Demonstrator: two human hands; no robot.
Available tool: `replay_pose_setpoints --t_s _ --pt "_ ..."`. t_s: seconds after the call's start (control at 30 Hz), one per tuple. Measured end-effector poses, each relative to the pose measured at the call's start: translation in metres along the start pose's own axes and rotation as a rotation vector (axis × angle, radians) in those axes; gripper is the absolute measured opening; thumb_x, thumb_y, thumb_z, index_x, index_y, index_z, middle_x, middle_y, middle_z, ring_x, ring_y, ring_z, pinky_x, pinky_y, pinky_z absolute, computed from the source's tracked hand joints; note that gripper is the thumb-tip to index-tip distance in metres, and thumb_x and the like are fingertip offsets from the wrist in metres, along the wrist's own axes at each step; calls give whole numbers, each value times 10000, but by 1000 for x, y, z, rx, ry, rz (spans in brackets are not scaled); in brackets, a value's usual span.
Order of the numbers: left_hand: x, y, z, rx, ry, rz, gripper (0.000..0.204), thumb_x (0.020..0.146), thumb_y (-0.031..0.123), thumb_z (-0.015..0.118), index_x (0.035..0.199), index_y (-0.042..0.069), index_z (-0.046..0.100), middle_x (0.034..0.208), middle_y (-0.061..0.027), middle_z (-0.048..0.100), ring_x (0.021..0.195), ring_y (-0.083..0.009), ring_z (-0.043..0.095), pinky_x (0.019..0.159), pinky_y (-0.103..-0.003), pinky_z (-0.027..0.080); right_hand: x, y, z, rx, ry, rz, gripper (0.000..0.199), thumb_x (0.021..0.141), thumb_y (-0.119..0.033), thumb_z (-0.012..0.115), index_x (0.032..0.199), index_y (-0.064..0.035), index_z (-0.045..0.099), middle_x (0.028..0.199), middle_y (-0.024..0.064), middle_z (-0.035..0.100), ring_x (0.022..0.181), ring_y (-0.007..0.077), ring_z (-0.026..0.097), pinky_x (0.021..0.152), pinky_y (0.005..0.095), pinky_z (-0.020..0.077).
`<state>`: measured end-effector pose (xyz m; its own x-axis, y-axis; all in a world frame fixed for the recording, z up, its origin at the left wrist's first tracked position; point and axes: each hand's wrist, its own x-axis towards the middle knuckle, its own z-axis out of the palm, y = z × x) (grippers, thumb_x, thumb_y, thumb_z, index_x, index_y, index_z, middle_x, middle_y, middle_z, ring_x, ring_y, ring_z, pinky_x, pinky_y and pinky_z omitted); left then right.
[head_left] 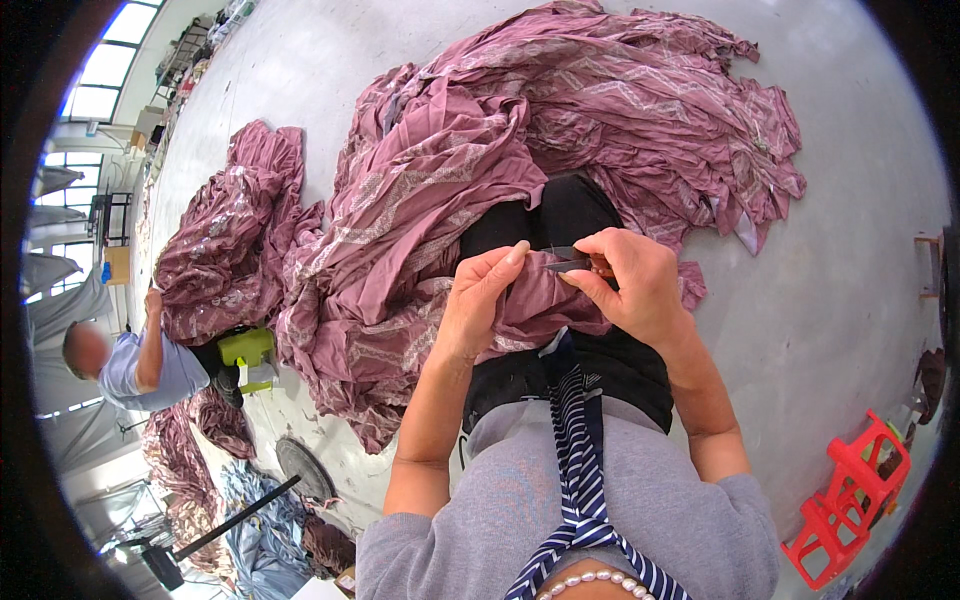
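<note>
"How many hands work around those snips (566,259)?"
"Two: a left hand (480,295), a right hand (637,285). And one pair of snips."
"Big pink heaps (610,95) (235,225)?"
"I see two, plus one blue heap (262,548)."
"Anyone else here?"
"One co-worker (160,372)."
"What about seats?"
"One green stool (247,348). Red stools (866,462) (828,543), probably two; they overlap."
"Anything worn?"
"One tie (572,440), one necklace (600,577)."

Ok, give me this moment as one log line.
left hand: pinching patterned mauve fabric | right hand: holding thread snips, blades toward left hand | fabric: heaped on floor
</note>
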<state>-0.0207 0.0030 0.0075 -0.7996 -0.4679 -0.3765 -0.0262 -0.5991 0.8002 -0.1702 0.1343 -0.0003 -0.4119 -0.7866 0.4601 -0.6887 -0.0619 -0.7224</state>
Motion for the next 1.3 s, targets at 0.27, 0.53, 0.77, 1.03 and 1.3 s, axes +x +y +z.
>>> replay_pose_setpoints --t_s 0.27,0.53,0.77,1.03,1.3 --pt "3 -1 -1 -16 -12 -12 251 960 198 532 995 -19 652 863 -1 649 722 -31 562 649 -174 450 -2 6 1 -137 26 -89 247 772 -252 703 855 -67 561 708 73 583 620 257 590 539 351 453" --pt "-1 2 -19 186 182 148 234 922 205 582 989 -6 658 891 1 640 768 -68 564 692 -224 456 0 14 -4 63 234 142 270 751 -184 765 942 -62 617 688 47 577 560 133 548 503 252 446" --pt "-94 147 -178 558 1248 1482 458 836 267 652 1170 -17 520 1147 -140 563 934 -245 606 849 -367 495 -12 74 -31 242 585 385 127 924 -116 574 1008 -21 568 771 -2 561 624 41 462 565 172 379" --pt "29 -1 -119 1984 338 435 940 589 107 756 1424 228 340 1493 -200 197 1383 -385 195 1102 -581 97 -28 103 2 420 498 544 164 896 -162 632 960 -20 579 742 -13 585 650 35 511 586 187 423" --pt "93 26 -209 1938 406 783 424 613 -72 567 1007 77 620 944 -121 630 903 -315 585 790 -419 444 -77 152 30 417 417 819 230 890 -234 636 868 -13 576 727 17 602 652 59 539 590 224 442"
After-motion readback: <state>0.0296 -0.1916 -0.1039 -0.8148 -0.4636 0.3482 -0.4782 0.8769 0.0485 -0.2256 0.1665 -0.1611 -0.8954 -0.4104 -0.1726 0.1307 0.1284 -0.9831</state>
